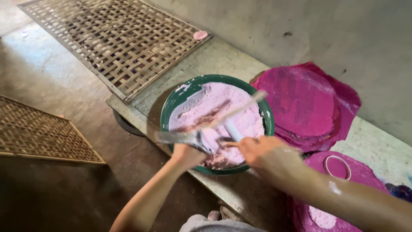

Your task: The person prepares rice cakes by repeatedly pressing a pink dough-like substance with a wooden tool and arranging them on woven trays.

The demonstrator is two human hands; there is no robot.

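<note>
A green bowl full of pale pink batter stands on a grey concrete ledge. At the bowl's near rim, my left hand grips a metal ladle with its shaft lying to the left, blurred by motion. My right hand holds a white handle, and a thin flat stick slants across the batter. Both tools are smeared with batter.
A stack of thin magenta round sheets lies right of the bowl. A second magenta sheet with a ring on it sits near my right forearm. Woven bamboo trays lie at the top left and at the left.
</note>
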